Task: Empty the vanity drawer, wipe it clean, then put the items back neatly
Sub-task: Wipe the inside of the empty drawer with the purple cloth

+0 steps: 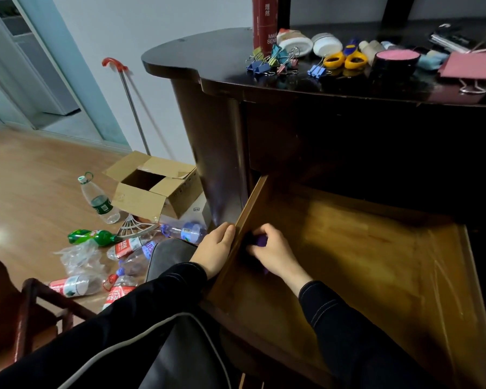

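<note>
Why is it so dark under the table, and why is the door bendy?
Head view: the vanity front lies in deep shadow under its top, while light reaches the floor of the drawer; head view: the wide-angle lens bows the door frame at the left edge; head view: the purple cloth in the right hand and the pink sheet at the right edge look blurred.

A drawer [362,248] stands pulled out beneath the worktop [208,60]. The left hand [216,248] grips the drawer's left wall from outside. The right hand [272,248] is inside, just beside that wall, holding a cloth [260,239]. On the worktop lie binder clips [267,61], with scissors [345,58] to their right. Left, on the floor [26,192], a cardboard box [152,192] sits among bottles [98,200].
</note>
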A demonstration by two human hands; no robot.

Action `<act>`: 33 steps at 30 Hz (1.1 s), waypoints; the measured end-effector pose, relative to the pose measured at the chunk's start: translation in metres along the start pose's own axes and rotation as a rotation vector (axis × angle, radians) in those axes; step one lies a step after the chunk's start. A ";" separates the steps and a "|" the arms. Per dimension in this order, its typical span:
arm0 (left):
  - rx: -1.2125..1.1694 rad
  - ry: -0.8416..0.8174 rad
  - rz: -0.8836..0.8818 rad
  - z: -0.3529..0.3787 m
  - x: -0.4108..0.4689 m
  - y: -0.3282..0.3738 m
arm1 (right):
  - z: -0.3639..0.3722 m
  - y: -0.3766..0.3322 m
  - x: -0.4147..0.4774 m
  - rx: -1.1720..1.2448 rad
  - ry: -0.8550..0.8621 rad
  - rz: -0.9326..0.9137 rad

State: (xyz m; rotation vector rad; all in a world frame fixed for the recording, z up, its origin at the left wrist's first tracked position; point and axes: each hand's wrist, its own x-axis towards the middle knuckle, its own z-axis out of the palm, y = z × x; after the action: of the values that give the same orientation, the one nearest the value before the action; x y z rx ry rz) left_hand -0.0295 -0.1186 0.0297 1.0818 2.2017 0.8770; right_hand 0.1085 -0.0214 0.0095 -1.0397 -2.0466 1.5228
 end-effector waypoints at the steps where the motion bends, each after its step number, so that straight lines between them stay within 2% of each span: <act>1: 0.006 -0.001 -0.007 0.000 0.000 0.000 | -0.001 0.001 0.000 -0.051 -0.022 -0.004; 3: 0.021 -0.005 -0.002 0.000 0.000 0.000 | -0.004 -0.004 -0.002 -0.072 -0.001 -0.044; 7: 0.030 0.015 0.057 0.002 0.003 -0.002 | -0.001 -0.013 -0.007 0.039 0.111 -0.109; 12: 0.014 0.001 0.061 0.000 -0.001 0.000 | 0.005 -0.003 -0.012 -0.027 0.040 -0.011; 18: 0.044 0.005 0.064 0.001 0.001 0.000 | 0.001 -0.009 -0.007 0.110 0.107 -0.093; 23: 0.035 0.013 0.050 0.001 0.001 -0.005 | 0.008 0.006 -0.006 0.002 -0.003 -0.018; 28: 0.032 0.011 0.067 0.000 0.000 -0.003 | 0.004 -0.004 -0.005 0.133 0.109 -0.080; 30: 0.019 0.010 0.087 0.000 0.000 -0.003 | 0.010 0.000 -0.009 0.120 0.077 -0.053; 33: -0.005 0.000 0.094 -0.002 -0.001 -0.003 | 0.010 0.008 -0.008 0.003 -0.081 0.046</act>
State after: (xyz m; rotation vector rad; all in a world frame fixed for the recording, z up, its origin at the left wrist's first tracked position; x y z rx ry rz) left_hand -0.0313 -0.1215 0.0287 1.1910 2.1626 0.9219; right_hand 0.1095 -0.0330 -0.0008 -1.0473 -2.0874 1.6152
